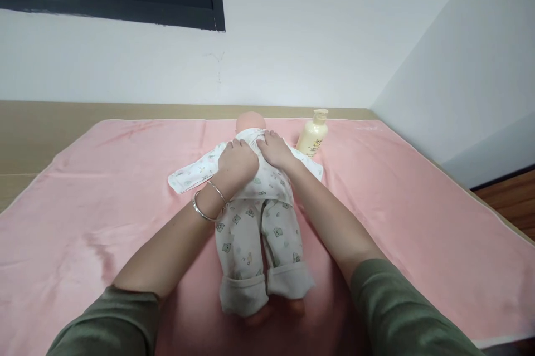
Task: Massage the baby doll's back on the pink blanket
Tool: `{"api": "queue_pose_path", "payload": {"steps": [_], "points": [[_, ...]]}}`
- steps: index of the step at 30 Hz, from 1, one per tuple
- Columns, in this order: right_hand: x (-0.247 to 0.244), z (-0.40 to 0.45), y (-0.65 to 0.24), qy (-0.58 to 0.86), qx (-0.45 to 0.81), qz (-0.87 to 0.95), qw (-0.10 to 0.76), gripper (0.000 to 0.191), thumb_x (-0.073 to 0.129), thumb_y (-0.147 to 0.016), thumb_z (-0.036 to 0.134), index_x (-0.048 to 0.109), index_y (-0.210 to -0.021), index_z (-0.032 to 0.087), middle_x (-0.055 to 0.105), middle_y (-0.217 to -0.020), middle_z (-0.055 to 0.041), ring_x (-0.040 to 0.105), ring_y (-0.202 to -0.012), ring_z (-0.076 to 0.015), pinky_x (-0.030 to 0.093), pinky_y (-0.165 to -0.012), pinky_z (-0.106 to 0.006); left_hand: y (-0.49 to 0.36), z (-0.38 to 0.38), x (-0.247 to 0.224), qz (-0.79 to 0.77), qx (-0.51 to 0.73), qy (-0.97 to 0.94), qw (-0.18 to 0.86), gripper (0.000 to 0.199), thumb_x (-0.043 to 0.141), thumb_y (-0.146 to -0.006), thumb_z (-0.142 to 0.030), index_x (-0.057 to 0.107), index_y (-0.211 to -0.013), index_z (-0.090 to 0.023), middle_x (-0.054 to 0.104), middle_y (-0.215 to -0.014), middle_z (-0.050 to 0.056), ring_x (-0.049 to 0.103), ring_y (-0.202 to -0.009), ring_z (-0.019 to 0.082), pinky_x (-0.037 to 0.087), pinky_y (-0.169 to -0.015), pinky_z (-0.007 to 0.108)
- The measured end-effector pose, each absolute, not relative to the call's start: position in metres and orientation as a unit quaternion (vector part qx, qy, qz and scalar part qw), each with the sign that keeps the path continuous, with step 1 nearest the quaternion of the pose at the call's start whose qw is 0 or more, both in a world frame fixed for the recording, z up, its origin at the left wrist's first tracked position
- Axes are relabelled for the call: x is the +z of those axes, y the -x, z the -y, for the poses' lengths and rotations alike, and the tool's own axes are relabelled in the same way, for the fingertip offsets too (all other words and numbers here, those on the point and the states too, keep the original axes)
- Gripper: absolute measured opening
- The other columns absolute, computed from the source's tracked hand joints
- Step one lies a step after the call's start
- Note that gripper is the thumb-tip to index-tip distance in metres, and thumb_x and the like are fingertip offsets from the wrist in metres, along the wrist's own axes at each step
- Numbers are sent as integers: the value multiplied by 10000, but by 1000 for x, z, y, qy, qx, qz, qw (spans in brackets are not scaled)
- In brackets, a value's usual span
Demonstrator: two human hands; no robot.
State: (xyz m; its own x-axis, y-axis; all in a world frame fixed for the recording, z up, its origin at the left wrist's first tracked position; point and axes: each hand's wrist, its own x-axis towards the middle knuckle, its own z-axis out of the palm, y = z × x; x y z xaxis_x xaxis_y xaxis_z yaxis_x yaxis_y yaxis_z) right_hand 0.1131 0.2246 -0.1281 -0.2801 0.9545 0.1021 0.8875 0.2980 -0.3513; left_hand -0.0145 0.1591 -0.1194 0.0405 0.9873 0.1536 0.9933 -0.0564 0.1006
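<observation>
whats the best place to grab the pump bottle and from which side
Probably the rounded body of the pump bottle, below its narrow pump head. It stands upright, so wrap the right hand around from the right, since the sleeve lies at its near left.

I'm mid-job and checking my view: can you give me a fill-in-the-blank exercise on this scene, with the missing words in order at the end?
The left hand wears ____ bangles.
The pump bottle stands nearer the ____.
The doll lies on a ____ sheet.
The doll's trouser cuffs are turned ____.

Missing words: two; right hand; pink; up.
</observation>
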Motion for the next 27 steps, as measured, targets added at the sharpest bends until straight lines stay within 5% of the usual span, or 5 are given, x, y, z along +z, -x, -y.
{"api": "queue_pose_path", "payload": {"steps": [4,10,17,27], "points": [[-119,-200,-104,578,69,805,117,571,296,-1043,326,435,-1476,-19,499,-1532,-284,458,-1432,-369,341,-1185,-497,24,-170,-123,647,-94,757,22,428,319,-943,-150,712,-1091,-65,685,-1210,256,612,-1219,369,459,-1067,480],[-109,-180,-99,530,61,842,83,606,319,-1032,303,352,-1559,5,438,-1580,-297,413,-1485,-400,316,-1205,-514,33,-180,-129,661,-150,735,-2,475,240,-979,-193,673,-1146,-88,699,-1173,228,648,-1145,334,495,-1020,450],[-127,-230,-119,536,115,825,140,552,237,-1057,324,479,-1453,24,549,-1508,-245,514,-1395,-341,379,-1166,-472,13,-157,-116,665,-91,741,-2,482,364,-920,-146,557,-1323,37,601,-1346,320,546,-1328,383,417,-1126,476],[-122,-184,-90,534,4,836,125,482,321,-1034,226,523,-1425,31,573,-1454,-268,514,-1366,-365,372,-1154,-474,33,-185,-127,693,-191,694,-47,449,260,-973,-207,646,-1167,-86,709,-1188,227,671,-1132,326,526,-976,429]]}}
